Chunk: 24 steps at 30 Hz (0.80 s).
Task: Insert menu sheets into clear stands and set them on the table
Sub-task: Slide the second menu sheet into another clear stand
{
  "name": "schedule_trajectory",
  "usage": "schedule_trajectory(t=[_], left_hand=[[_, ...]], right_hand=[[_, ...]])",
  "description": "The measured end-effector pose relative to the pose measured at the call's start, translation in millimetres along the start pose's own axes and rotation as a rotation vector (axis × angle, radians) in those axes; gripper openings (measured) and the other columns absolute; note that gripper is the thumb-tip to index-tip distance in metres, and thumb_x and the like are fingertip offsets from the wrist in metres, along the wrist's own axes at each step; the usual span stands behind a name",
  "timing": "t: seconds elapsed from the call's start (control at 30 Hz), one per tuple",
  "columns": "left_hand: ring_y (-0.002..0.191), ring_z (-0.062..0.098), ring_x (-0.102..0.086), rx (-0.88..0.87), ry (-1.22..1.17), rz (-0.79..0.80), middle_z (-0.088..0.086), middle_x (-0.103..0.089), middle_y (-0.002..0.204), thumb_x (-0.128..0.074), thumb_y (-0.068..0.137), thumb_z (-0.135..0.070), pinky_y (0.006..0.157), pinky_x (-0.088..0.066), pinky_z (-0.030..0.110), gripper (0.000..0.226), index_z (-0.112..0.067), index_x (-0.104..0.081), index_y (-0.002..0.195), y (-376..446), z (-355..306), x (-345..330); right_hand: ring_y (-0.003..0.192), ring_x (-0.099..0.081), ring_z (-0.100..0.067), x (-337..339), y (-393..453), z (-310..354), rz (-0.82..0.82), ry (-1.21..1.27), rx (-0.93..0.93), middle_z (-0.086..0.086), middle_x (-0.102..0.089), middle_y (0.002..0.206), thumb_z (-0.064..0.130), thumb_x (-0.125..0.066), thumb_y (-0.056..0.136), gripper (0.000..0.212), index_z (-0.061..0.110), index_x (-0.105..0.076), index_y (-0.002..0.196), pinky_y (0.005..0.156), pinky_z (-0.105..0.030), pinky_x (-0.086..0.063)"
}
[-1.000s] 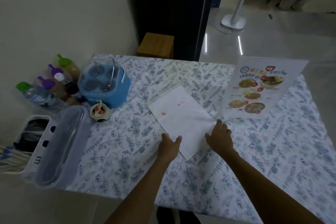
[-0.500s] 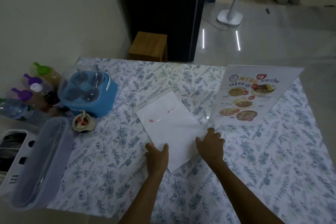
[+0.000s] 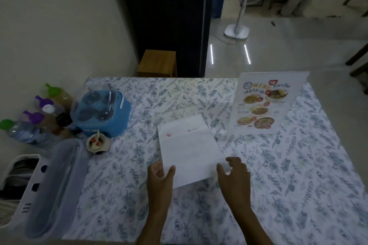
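A white menu sheet (image 3: 190, 149), blank side up, lies partly inside a clear stand (image 3: 179, 112) that lies flat in the middle of the floral tablecloth (image 3: 298, 175). My left hand (image 3: 160, 175) pinches the sheet's near left corner, thumb on top. My right hand (image 3: 235, 175) is at the near right corner, its fingers spread and touching the clear edge there. A second clear stand with a printed menu (image 3: 262, 105) stands upright at the far right of the table.
A blue condiment caddy (image 3: 103, 113) and a small sauce dish (image 3: 97, 142) sit at the left. Beside them stand several bottles (image 3: 39, 121) and a white cutlery basket with a clear lid (image 3: 49, 183). A wooden stool (image 3: 158, 63) and a floor fan (image 3: 241, 26) stand beyond the table.
The sheet and flat stand have turned from diagonal to nearly square with the table edge. Both hands have shifted to its near corners, and the right hand's fingers have spread.
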<state>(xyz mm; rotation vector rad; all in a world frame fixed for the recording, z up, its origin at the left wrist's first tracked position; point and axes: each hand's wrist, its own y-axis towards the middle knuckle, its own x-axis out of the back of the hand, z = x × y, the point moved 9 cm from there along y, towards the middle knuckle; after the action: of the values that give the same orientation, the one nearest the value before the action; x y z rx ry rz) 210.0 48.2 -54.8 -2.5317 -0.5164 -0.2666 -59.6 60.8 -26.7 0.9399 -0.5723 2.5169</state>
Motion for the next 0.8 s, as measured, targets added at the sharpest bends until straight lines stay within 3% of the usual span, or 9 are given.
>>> schedule_trajectory(t=[0.13, 0.3, 0.43, 0.5, 0.57, 0.67, 0.73, 0.8], left_hand=[[0.114, 0.017, -0.057, -0.078, -0.074, 0.033, -0.002, -0.058, 0.122, -0.077, 0.086, -0.027, 0.093, -0.047, 0.031, 0.043, -0.024, -0.053, 0.121, -10, -18, 19], [0.114, 0.013, -0.057, -0.18, -0.096, 0.088, -0.006, -0.058, 0.125, -0.076, 0.086, -0.03, 0.091, -0.048, 0.026, 0.042, -0.028, -0.054, 0.121, -27, -39, 37], [0.087, -0.019, -0.059, -0.23, -0.113, 0.145, -0.006, -0.058, 0.123, -0.075, 0.088, -0.024, 0.062, -0.047, 0.003, 0.042, -0.02, -0.058, 0.126, -44, -52, 50], [0.078, -0.03, -0.055, -0.245, -0.129, 0.173, -0.004, -0.058, 0.122, -0.076, 0.086, -0.02, 0.059, -0.045, 0.0, 0.045, -0.017, -0.058, 0.127, -52, -55, 56], [0.084, -0.02, -0.062, -0.267, -0.161, 0.181, -0.005, -0.058, 0.124, -0.081, 0.081, -0.019, 0.061, -0.051, 0.005, 0.048, -0.021, -0.059, 0.125, -59, -59, 63], [0.103, 0.012, -0.067, -0.281, -0.223, 0.182, -0.009, -0.06, 0.125, -0.086, 0.075, -0.013, 0.076, -0.06, 0.025, 0.05, -0.033, -0.06, 0.114, -63, -65, 73], [0.103, 0.005, -0.066, -0.327, -0.207, 0.186, -0.011, -0.06, 0.124, -0.084, 0.077, -0.01, 0.077, -0.058, 0.023, 0.05, -0.034, -0.06, 0.114, -62, -73, 76], [0.093, -0.013, -0.063, -0.385, -0.17, 0.174, -0.013, -0.061, 0.121, -0.078, 0.083, -0.007, 0.068, -0.051, 0.006, 0.044, -0.029, -0.061, 0.117, -59, -83, 78]], right_hand=[[0.105, -0.057, -0.021, 21, -28, 19, -0.058, 0.107, 0.022, -0.001, -0.059, 0.117, 0.035, -0.061, 0.092, 0.027, 0.025, -0.054, 0.116, 0.084, -0.041, -0.054], [0.098, -0.061, -0.015, 46, -50, 38, -0.09, 0.204, 0.022, 0.005, -0.061, 0.111, 0.034, -0.062, 0.092, 0.022, 0.027, -0.056, 0.113, 0.077, -0.035, -0.052], [0.094, -0.062, -0.013, 57, -67, 45, -0.09, 0.263, 0.024, 0.006, -0.062, 0.106, 0.033, -0.062, 0.093, 0.016, 0.028, -0.057, 0.108, 0.069, -0.024, -0.047], [0.089, -0.063, -0.009, 60, -77, 46, -0.104, 0.275, 0.024, 0.006, -0.064, 0.103, 0.031, -0.063, 0.093, 0.014, 0.028, -0.059, 0.106, 0.072, -0.028, -0.051], [0.086, -0.062, -0.003, 64, -86, 48, -0.122, 0.29, 0.032, 0.007, -0.066, 0.101, 0.029, -0.064, 0.092, 0.012, 0.027, -0.061, 0.104, 0.075, -0.031, -0.052], [0.085, -0.061, 0.002, 70, -92, 54, -0.132, 0.309, 0.061, 0.01, -0.067, 0.097, 0.026, -0.065, 0.092, 0.009, 0.027, -0.063, 0.101, 0.073, -0.024, -0.046], [0.085, -0.06, 0.005, 75, -91, 59, -0.132, 0.317, 0.074, 0.014, -0.067, 0.096, 0.027, -0.064, 0.093, 0.008, 0.03, -0.064, 0.1, 0.071, -0.019, -0.044], [0.085, -0.059, 0.007, 81, -87, 66, -0.142, 0.3, 0.105, 0.017, -0.067, 0.094, 0.028, -0.064, 0.093, 0.008, 0.031, -0.065, 0.1, 0.068, -0.013, -0.041]])
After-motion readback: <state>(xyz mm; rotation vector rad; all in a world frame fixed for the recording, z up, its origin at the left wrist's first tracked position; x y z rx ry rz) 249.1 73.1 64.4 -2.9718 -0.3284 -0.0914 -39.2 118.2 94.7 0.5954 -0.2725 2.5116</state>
